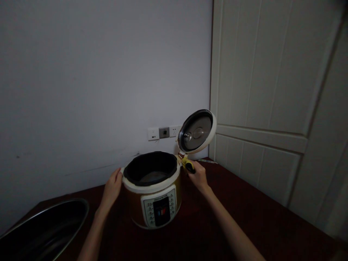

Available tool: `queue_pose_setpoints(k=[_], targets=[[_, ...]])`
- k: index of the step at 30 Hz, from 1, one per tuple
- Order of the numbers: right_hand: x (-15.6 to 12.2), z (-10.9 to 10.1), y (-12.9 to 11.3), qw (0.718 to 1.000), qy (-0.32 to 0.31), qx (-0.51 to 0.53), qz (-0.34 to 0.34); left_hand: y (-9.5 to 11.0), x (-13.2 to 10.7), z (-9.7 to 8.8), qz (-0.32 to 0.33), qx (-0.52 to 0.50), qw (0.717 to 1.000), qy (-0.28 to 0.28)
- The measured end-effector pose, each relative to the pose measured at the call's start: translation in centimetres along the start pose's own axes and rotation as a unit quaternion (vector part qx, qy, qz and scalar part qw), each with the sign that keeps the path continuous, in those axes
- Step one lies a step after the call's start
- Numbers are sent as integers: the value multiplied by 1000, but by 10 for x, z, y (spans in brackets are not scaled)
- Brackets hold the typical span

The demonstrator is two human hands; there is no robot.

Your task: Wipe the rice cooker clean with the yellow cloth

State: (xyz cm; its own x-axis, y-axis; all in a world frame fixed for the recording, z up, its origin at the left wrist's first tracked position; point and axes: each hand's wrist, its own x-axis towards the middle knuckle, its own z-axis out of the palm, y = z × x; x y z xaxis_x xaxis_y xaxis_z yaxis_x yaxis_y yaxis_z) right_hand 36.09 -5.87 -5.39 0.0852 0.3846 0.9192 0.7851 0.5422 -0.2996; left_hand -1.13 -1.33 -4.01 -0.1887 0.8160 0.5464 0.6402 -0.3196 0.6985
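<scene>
An electric pressure cooker (136,208), with a white rim and a front button panel, stands on the dark red surface. Its round lid (198,132) is raised and tilted on the right side. Inside sits a dark inner pot (153,168) with no food visible in it. My left hand (112,186) is closed at the cooker's left side, at the rim's edge. On the right, my right hand (199,176) is closed around a yellow-and-black part (189,166) beside the lid hinge. The fingertips of my right hand are partly hidden.
A large dark bowl or basin (83,214) with a shiny rim stands at the lower left. Wall sockets (164,132) are behind the cooker. A white panelled door (258,108) borders the surface on the right. A thin strip (208,161) lies near the back corner.
</scene>
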Motion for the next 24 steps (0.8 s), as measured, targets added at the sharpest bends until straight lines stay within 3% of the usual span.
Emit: queue_pose_setpoints(k=[10,16,20,22,24], targets=[[10,-1,1,999,-13,-19,22,3,-1,-1,-2,0,1000,-4],[17,-22,-20,997,-65,-25,24,3,-1,0,2,-10,1000,-2],[51,-34,-52,995,-86,-51,24,2,-1,1,-2,-22,1000,-3],[77,-31,-67,982,-140,-119,37,1,-2,1,-2,-23,1000,-8],[105,-19,-77,950,-219,-216,52,1,-2,0,-2,-22,1000,-10]])
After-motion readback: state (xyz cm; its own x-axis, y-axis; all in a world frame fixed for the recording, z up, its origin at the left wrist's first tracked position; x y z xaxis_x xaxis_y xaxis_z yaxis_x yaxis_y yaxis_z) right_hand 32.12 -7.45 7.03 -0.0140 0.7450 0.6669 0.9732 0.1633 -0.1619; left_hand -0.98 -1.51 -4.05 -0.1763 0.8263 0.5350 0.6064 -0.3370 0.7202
